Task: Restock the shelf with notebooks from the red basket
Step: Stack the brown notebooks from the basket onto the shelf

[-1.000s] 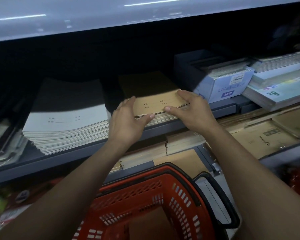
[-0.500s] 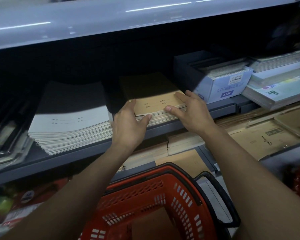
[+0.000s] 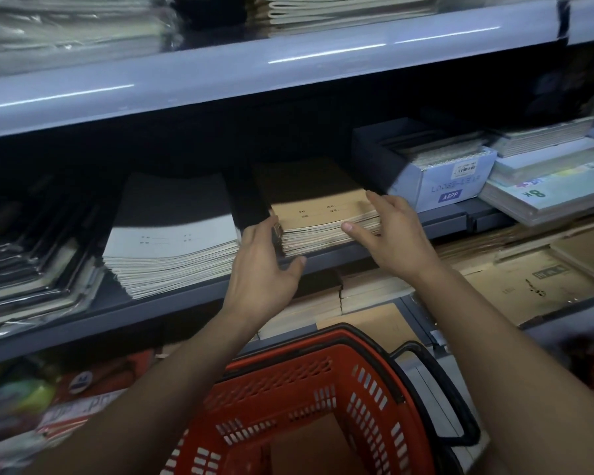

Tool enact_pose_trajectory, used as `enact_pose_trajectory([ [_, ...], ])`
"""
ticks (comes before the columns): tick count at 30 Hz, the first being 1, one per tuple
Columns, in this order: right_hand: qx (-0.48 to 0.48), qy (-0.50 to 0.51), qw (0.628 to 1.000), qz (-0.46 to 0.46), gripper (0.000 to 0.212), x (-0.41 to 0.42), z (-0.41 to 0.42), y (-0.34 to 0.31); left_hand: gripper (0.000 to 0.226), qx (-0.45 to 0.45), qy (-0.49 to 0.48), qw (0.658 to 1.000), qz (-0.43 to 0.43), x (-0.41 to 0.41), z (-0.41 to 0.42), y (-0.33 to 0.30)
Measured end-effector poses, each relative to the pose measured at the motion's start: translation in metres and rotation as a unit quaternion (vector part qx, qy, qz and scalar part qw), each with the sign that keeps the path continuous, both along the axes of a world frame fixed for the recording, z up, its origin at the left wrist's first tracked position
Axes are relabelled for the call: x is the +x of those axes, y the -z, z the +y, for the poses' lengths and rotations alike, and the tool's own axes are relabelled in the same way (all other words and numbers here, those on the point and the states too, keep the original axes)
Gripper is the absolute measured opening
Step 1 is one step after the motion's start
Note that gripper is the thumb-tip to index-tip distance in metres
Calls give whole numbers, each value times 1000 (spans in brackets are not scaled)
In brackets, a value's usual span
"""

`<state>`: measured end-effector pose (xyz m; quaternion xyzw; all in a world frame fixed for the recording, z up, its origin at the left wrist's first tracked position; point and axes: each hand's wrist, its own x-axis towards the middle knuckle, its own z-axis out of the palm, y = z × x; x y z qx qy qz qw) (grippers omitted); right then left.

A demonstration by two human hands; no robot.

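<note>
Both hands easing off the brown notebook stack (image 3: 323,221) since a second ago, left hand (image 3: 261,269) and right hand (image 3: 395,234) relaxed-open, gripping nothing, stack squared between them; red basket (image 3: 323,406) below next.

A stack of brown notebooks (image 3: 318,214) lies on the grey shelf (image 3: 172,296). The left hand (image 3: 263,269) rests against the stack's left edge, fingers straight, thumb under its front. The right hand (image 3: 396,234) lies flat against the stack's right front corner. Left of the stack sits a pile of white notebooks (image 3: 172,248); right of it, a blue box (image 3: 436,180). Below the stack stands the red basket (image 3: 309,406), a brown notebook (image 3: 309,443) inside.
</note>
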<state>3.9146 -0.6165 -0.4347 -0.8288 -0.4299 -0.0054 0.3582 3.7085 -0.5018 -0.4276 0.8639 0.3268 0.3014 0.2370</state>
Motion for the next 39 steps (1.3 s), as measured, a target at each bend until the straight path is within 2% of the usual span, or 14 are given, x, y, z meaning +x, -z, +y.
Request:
enact_pose_trajectory([
  [5,3,2,1000,-20,75,-13,-20,-1,78,10,-5,1000,7,-23,-16,-3],
  [23,-61,-38,996,-45,81,-92,-86,22,78,3,-31,999,34,-110,-63,18],
  [35,-186,-91,977,-45,77,-118,-86,71,75,-55,-34,995,80,-134,-66,76],
  [39,-245,-122,961,-42,68,-124,-78,95,72,-89,-40,991,95,-136,-62,104],
])
